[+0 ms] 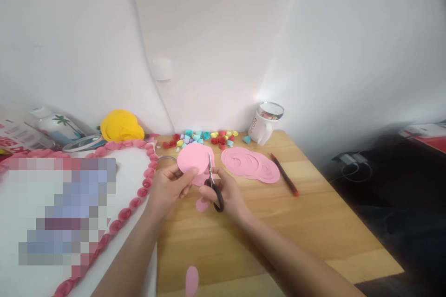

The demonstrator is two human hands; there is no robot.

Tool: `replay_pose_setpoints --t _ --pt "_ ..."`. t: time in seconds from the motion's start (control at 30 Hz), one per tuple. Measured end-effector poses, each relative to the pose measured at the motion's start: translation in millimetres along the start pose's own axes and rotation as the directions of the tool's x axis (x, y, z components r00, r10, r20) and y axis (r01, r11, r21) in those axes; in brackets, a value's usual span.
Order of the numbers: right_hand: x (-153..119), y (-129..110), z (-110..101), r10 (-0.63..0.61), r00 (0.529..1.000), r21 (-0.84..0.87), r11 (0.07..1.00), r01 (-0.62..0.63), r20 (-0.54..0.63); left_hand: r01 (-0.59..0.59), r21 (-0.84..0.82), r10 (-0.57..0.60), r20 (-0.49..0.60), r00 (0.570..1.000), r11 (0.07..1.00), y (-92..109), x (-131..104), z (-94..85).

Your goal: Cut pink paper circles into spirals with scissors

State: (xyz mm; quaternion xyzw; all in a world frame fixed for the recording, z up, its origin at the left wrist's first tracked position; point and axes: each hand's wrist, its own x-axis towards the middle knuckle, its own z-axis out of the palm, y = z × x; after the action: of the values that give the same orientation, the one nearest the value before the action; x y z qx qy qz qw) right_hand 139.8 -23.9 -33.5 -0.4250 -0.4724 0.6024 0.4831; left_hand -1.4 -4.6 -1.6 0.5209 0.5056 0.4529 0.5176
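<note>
My left hand (pixel 176 185) pinches a round pink paper disc (pixel 192 158) by its lower edge, above the wooden table. In my right hand (pixel 225 192) is a pair of scissors (pixel 216 194) with black handles, my fingers in the loops and the blades pointing up along the disc's right side. Whether the blades touch the paper I cannot tell. More pink paper lies behind and below the disc, partly hidden by my hands. To the right, several pink paper circles with spiral cuts (pixel 240 161) overlap on the table.
A black and red pen (pixel 285 175) lies right of the spirals, and a white mug (pixel 264 125) stands behind. Small rolled paper flowers (pixel 198 137) line the wall. At left is a white board edged with pink paper roses (pixel 124 214), with yellow paper (pixel 121 125) behind it.
</note>
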Motion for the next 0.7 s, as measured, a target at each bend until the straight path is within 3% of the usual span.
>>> replay_pose_setpoints --t 0.3,0.5,0.7 --pt "-1 0 1 0.029 0.999 0.037 0.999 -0.029 0.014 0.031 -0.071 -0.03 0.019 0.999 0.997 0 0 2.1" --pt "0 1 3 0.015 1.0 0.072 0.997 -0.017 0.026 0.097 0.02 -0.098 0.081 0.992 0.995 -1 -2 8.1" --pt "-1 3 5 0.026 0.998 0.136 0.99 -0.033 0.051 0.068 0.061 -0.067 -0.028 0.997 0.996 -9 0 9.3"
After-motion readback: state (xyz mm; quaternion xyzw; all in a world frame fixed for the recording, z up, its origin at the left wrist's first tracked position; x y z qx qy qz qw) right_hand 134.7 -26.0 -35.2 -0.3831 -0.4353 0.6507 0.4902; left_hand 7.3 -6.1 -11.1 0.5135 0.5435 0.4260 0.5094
